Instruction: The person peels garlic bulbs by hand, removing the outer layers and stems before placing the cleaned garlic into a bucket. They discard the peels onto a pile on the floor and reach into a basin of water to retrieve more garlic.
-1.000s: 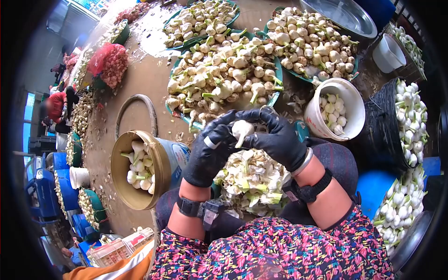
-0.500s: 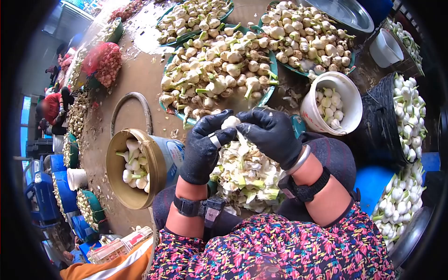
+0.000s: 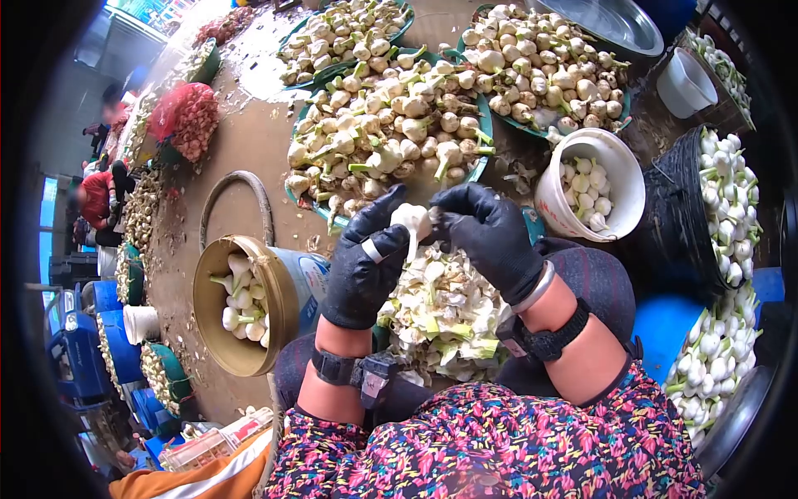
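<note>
Both hands wear black gloves. A white garlic bulb (image 3: 411, 218), its pale stem hanging down, is held in my left hand (image 3: 366, 258), between thumb and fingers. Just right of the bulb is my right hand (image 3: 486, 241), thumb and fingertips pinched together; what they hold, if anything, is too small to tell. Below both hands lies a heap of white and green peelings (image 3: 445, 316). Beyond the hands, untrimmed garlic bulbs (image 3: 391, 125) fill a large green-rimmed tub.
A beige bucket (image 3: 278, 308) with cleaned bulbs stands at left, a white bucket (image 3: 544, 187) of bulbs at right. Farther right is a black basket (image 3: 669, 200) with white bulbs. A hose (image 3: 266, 200) curves on the floor. A person in red (image 3: 97, 200) sits far left.
The garlic bulb shows more fully, with its stem pointing down. My right hand has drawn slightly away to the right from my left hand.
</note>
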`<action>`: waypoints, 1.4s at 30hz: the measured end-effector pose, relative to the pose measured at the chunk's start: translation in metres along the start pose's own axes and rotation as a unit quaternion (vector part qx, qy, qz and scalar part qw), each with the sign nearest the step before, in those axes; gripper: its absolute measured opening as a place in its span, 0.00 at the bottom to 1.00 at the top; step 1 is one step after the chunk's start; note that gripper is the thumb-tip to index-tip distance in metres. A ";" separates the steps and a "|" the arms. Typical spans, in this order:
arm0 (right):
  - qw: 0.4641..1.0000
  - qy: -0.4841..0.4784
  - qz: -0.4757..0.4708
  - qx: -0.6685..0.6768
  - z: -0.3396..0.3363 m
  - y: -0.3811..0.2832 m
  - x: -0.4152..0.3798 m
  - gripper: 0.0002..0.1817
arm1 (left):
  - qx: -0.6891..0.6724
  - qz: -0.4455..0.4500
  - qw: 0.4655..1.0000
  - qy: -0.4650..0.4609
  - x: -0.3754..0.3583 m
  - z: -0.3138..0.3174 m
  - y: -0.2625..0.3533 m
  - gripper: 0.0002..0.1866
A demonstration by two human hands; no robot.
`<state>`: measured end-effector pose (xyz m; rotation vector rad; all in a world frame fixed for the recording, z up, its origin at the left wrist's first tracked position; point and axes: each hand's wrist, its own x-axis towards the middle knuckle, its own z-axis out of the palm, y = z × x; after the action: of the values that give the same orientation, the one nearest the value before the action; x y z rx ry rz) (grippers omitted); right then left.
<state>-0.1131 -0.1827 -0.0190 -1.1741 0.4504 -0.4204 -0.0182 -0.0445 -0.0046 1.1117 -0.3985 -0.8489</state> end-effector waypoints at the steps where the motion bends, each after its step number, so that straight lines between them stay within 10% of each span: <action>1: 0.999 -0.017 -0.010 -0.030 -0.002 0.003 -0.001 0.08 | -0.045 -0.004 0.999 0.015 0.000 0.006 0.001 0.25; 8: 0.953 -0.004 -0.133 -0.271 -0.001 -0.002 -0.003 0.07 | -0.063 -0.051 0.996 0.025 0.002 0.005 -0.003 0.23; 15: 0.960 0.038 -0.042 -0.274 -0.008 -0.004 0.003 0.07 | 0.110 -0.018 0.994 -0.001 0.004 0.007 -0.004 0.22; 18: 0.968 0.045 -0.052 -0.242 -0.015 0.008 0.006 0.06 | -0.184 -0.094 0.978 0.012 0.003 0.014 0.000 0.17; 20: 0.976 0.035 0.001 -0.213 -0.015 0.009 0.003 0.06 | -0.133 -0.077 0.987 0.039 0.011 -0.005 -0.017 0.16; 21: 0.958 -0.032 0.017 -0.285 -0.016 0.006 0.000 0.06 | 0.204 0.089 0.975 -0.006 0.017 -0.022 -0.026 0.16; 23: 0.902 -0.117 0.012 -0.415 -0.014 0.015 -0.006 0.09 | 0.625 0.331 0.703 -0.071 0.029 -0.031 -0.013 0.16; 24: 0.886 -0.165 0.027 -0.432 -0.012 0.018 -0.009 0.11 | 0.415 0.173 0.893 -0.004 0.035 -0.026 -0.021 0.17; 26: 0.875 -0.179 0.015 -0.449 -0.004 0.024 -0.014 0.11 | 0.510 0.266 0.815 -0.069 0.053 0.010 0.006 0.21; 28: 0.863 -0.197 0.007 -0.466 -0.004 0.019 -0.015 0.13 | -0.019 0.024 0.997 -0.074 0.066 0.049 0.026 0.24; 33: 0.912 -0.173 0.043 -0.370 -0.010 -0.004 -0.011 0.10 | 0.311 0.082 0.945 -0.057 0.110 -0.030 -0.022 0.19; 35: 0.916 -0.166 -0.004 -0.365 -0.010 0.002 -0.013 0.15 | 0.169 -0.095 0.980 0.051 0.111 -0.038 -0.057 0.24; 41: 0.918 -0.139 -0.027 -0.369 -0.019 0.002 -0.005 0.12 | 0.079 -0.224 0.965 0.107 0.161 -0.065 -0.175 0.44; 42: 0.928 -0.135 -0.020 -0.347 -0.021 0.002 -0.003 0.09 | 0.174 -0.172 0.968 0.055 0.180 -0.102 -0.222 0.34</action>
<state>-0.1274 -0.1968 -0.0270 -1.9035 0.3387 -0.1194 0.0760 -0.1596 -0.2696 1.5782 -0.2704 -1.0403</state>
